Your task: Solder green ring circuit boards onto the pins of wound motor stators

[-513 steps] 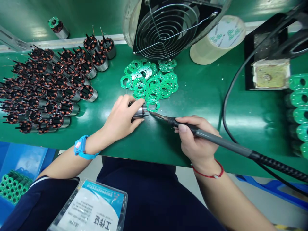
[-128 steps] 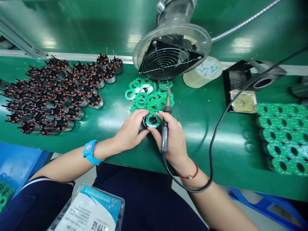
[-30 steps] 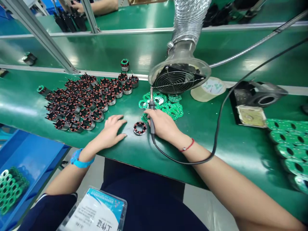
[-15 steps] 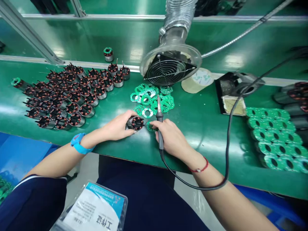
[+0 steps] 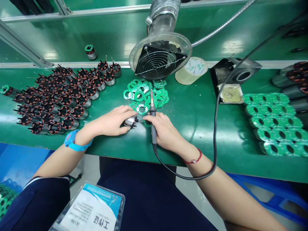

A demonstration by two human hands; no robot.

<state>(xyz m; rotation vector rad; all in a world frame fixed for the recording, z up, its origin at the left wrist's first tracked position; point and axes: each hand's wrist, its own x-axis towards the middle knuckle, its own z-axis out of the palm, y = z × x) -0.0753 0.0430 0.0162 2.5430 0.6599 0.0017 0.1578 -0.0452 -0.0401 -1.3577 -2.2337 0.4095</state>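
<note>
My left hand is closed round a small wound motor stator, which lies on its side on the green bench. My right hand holds a soldering iron with its tip pointing away from me. Its fingertips touch a green ring circuit board lying just right of the stator. A loose pile of green ring boards sits beyond both hands.
Several bare stators crowd the bench at left. A fume extractor fan stands behind the boards, with a tape roll and iron stand to its right. Stators capped with boards lie at far right. The iron's cord loops across.
The stator has been laid over onto its side under my left hand. My right hand has drawn a ring board close to the stator's end. The view has shifted slightly.
</note>
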